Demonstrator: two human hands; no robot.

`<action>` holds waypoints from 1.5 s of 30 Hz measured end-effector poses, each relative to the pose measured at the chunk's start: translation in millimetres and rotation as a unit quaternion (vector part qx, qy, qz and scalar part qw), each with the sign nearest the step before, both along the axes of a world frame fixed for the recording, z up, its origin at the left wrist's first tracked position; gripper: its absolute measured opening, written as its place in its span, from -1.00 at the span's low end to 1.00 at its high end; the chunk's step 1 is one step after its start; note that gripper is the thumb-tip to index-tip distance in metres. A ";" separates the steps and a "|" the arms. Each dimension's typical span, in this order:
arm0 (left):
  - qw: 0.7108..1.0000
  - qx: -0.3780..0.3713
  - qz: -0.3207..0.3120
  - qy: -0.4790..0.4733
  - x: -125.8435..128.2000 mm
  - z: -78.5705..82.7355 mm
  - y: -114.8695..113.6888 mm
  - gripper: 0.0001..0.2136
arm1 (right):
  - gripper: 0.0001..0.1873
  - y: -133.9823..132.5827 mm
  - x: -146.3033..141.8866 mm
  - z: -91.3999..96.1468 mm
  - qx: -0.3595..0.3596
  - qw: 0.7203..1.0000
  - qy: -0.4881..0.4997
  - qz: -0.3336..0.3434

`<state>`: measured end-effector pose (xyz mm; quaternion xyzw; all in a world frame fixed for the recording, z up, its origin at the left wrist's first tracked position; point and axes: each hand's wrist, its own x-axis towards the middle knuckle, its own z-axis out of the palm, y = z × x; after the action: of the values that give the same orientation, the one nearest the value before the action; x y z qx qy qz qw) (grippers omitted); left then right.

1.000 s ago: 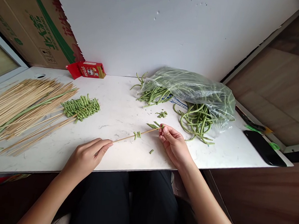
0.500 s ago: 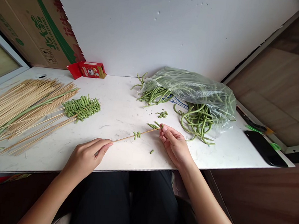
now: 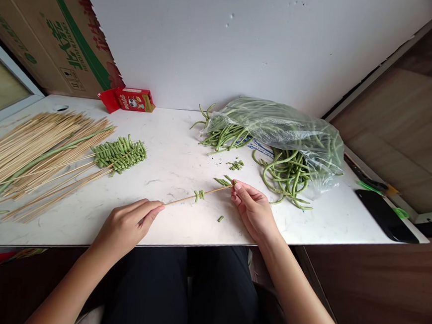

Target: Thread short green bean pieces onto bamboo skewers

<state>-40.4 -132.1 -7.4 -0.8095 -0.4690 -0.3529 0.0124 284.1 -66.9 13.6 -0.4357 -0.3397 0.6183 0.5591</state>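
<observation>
A thin wooden skewer (image 3: pixel 179 200) runs between my two hands above the white tabletop. My left hand (image 3: pixel 127 225) pinches its near-left end. At the other end, my right hand (image 3: pixel 252 207) has thumb and fingers closed on a small green bean piece (image 3: pixel 234 183) at the tip. Several short bean pieces (image 3: pixel 199 196) show around the middle of the skewer; whether all are threaded I cannot tell. One loose cut piece (image 3: pixel 220 219) lies on the table below the skewer. Longer pieces (image 3: pixel 222 181) lie just beyond the right fingertips.
Bare skewers (image 3: pixel 34 142) and bean-loaded skewers (image 3: pixel 119 154) lie at left. Long beans (image 3: pixel 289 175) spill from a clear plastic bag (image 3: pixel 279 119) at right. Bean scraps (image 3: pixel 235 164), a red box (image 3: pixel 134 99) and a black phone (image 3: pixel 385 216) are also on the table (image 3: pixel 166 133).
Both hands and the skewer keep nearly the same position. The whole view has shifted very slightly.
</observation>
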 end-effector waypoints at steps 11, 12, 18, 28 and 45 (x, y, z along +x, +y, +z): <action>1.000 0.015 -0.006 0.004 0.9 0.9 0.6 -0.88 | -0.62 -0.8 -1.8 -3.0 0.020 0.999 -0.042 -0.023; 1.000 0.013 -0.005 0.005 0.8 0.9 0.6 -0.88 | -0.62 -0.9 -1.9 -3.1 0.020 0.999 -0.044 -0.025; 1.000 0.015 -0.010 0.005 -0.4 -0.2 0.5 -0.87 | -0.64 -1.4 -2.7 -2.4 0.017 0.999 -0.041 -0.024; 1.000 0.018 -0.013 0.007 -0.6 0.1 0.9 -0.88 | -0.66 -3.1 -2.6 -1.8 0.018 0.998 -0.049 -0.018; 0.999 0.038 -0.014 -0.008 2.7 5.0 0.8 -0.83 | -0.74 -4.3 -3.3 5.5 -0.010 0.998 0.058 0.013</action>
<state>-37.7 -131.2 -2.4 -0.8122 -0.4440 -0.3769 0.0344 280.8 -71.2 19.1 -0.4004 -0.3060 0.6527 0.5656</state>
